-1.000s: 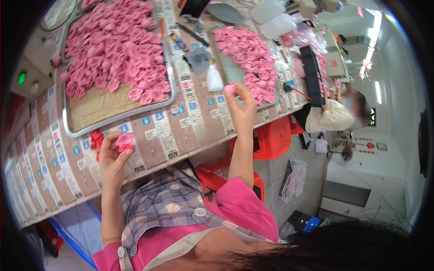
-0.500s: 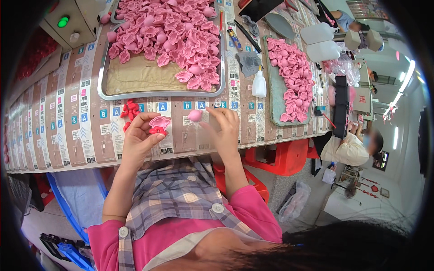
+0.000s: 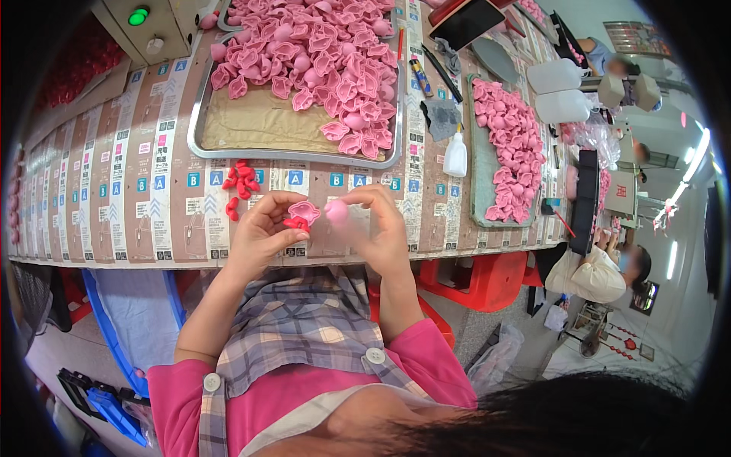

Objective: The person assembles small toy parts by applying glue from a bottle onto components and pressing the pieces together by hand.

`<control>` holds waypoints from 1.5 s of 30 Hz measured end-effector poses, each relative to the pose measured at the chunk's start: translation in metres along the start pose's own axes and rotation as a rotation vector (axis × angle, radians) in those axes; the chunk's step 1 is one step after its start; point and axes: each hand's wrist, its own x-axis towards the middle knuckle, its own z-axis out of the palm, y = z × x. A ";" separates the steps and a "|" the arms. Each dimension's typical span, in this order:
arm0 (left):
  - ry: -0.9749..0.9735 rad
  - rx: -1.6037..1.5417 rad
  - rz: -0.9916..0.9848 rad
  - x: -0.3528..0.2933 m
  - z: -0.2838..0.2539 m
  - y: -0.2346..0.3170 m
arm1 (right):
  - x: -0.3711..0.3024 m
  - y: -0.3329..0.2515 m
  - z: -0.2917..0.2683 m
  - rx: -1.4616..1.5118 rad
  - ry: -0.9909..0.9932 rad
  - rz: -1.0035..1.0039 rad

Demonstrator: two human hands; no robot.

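Over the near table edge, my left hand point(image 3: 263, 230) is closed on a hollow pink molded piece point(image 3: 304, 211), its open side showing. A small red piece point(image 3: 298, 224) is at my left fingertips, just under the pink one. Close by on the right, my right hand point(image 3: 383, 232) pinches a rounded pink piece point(image 3: 336, 211), smooth side toward me; its thumb is blurred. A small gap separates the two pink pieces. Beyond my left hand lie several loose red pieces point(image 3: 242, 179) on the patterned table cover point(image 3: 172, 202).
A metal tray point(image 3: 293, 157) heaped with pink pieces stands ahead. To its right are a white squeeze bottle point(image 3: 455, 155), a grey cloth point(image 3: 442, 119) and a green-edged tray point(image 3: 478, 183) of pink pieces. Red stools point(image 3: 487, 283) stand under the table; a person point(image 3: 594, 266) sits farther right.
The view has shifted, so the table things sit farther right and higher. My hands have come closer together, and the red piece shows more plainly below the left pink piece.
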 end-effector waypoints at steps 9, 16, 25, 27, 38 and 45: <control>0.018 0.321 0.163 0.000 0.001 -0.003 | -0.003 -0.010 0.019 0.331 -0.106 0.193; 0.018 0.520 0.201 -0.002 0.004 0.007 | -0.002 -0.011 0.015 0.316 -0.157 0.201; -0.029 0.388 0.223 -0.001 0.002 0.004 | -0.005 -0.018 0.021 -0.087 -0.002 -0.093; -0.035 0.361 0.234 -0.001 0.002 0.003 | -0.006 -0.018 0.025 -0.196 0.058 -0.165; -0.136 -0.022 0.007 -0.003 -0.001 0.005 | 0.000 -0.003 0.024 0.310 -0.310 0.022; -0.124 -0.399 -0.067 0.001 0.000 -0.007 | 0.000 -0.015 0.030 0.483 -0.286 0.123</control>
